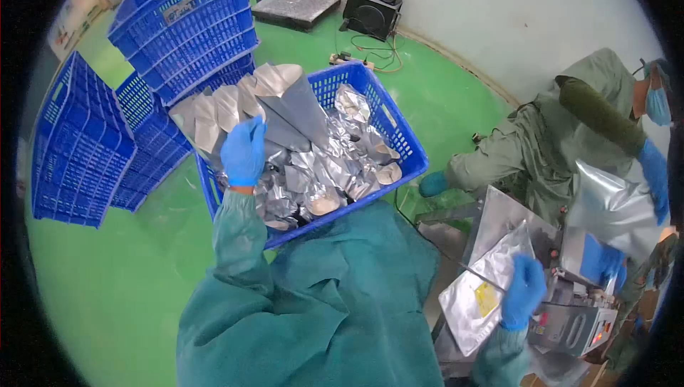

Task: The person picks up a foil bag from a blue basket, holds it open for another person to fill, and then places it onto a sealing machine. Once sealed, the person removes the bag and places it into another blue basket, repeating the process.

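Note:
Gloved in blue, my left hand (244, 150) is closed at the edge of a silver foil bag (226, 109) among several upright bags at the left of a blue crate (407, 138). More crumpled foil bags, some with pale contents showing, fill the crate. My right hand (524, 292), also in a blue glove, has its fingers closed over the right side of a flat silver bag with a yellow label (486, 299). That bag lies on a metal surface beside a sealing machine (574, 328). Whether the right fingers grip it is hard to see.
Blue crates (187, 27) are stacked at the upper left. A co-worker (524, 145) at the right handles another silver bag (616, 205). A platform scale (296, 7) and black speakers (372, 13) stand near the wall.

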Tool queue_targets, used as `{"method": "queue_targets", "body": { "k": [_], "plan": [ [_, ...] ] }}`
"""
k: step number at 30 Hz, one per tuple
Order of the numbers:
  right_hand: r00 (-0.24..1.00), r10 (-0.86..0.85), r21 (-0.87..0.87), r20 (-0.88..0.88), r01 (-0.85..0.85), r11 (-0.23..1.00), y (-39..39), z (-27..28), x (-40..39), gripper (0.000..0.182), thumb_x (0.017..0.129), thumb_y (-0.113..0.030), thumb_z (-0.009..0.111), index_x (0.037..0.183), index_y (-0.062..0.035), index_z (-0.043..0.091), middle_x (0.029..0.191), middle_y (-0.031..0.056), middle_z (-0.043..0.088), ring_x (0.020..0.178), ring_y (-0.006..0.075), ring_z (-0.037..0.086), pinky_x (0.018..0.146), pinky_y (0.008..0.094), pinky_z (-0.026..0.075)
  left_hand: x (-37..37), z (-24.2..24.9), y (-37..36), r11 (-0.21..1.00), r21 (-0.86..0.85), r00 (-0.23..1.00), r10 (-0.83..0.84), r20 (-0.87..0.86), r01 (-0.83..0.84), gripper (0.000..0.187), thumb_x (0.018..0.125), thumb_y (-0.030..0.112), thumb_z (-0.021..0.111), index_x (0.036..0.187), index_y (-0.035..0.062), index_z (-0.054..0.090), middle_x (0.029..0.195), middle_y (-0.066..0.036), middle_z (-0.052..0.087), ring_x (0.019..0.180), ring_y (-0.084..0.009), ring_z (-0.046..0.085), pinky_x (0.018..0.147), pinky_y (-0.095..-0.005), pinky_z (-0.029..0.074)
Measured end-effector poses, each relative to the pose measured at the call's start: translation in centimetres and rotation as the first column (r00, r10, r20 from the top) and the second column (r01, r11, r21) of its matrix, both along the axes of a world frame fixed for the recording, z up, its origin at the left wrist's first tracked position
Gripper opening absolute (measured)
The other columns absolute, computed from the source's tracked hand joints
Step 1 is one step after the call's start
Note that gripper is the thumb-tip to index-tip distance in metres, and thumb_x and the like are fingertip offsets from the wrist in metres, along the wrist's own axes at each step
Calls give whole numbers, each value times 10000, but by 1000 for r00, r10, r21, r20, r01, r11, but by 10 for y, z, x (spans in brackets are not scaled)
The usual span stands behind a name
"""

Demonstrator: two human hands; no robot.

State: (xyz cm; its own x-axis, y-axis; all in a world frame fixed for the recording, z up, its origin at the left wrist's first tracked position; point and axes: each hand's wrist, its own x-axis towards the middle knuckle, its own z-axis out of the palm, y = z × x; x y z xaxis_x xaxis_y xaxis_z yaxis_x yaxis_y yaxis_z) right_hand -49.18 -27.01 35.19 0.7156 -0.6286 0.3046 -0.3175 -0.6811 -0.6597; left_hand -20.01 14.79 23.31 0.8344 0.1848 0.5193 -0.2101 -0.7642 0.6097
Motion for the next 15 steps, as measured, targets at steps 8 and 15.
{"method": "queue_targets", "body": {
  "k": [8,15],
  "plan": [
    [585,789,-148,-187,-811,566,229,-41,272,474,824,-318,589,1250,-135,492,854,177,638,774,355,623,676,442,492,-82,-36,7,938,-131,905,-344,-250,320,249,870,274,546,890,53,660,809,-170,621,763,-331,598,665,-425,456],
    [706,659,-230,-261,-708,667,311,-143,398,282,754,-166,575,1012,-55,598,826,209,629,773,364,623,671,460,493,-128,-6,28,826,-186,735,-560,-383,532,229,855,217,576,1009,72,663,871,-158,647,778,-285,634,672,-373,484]
  ]
}}
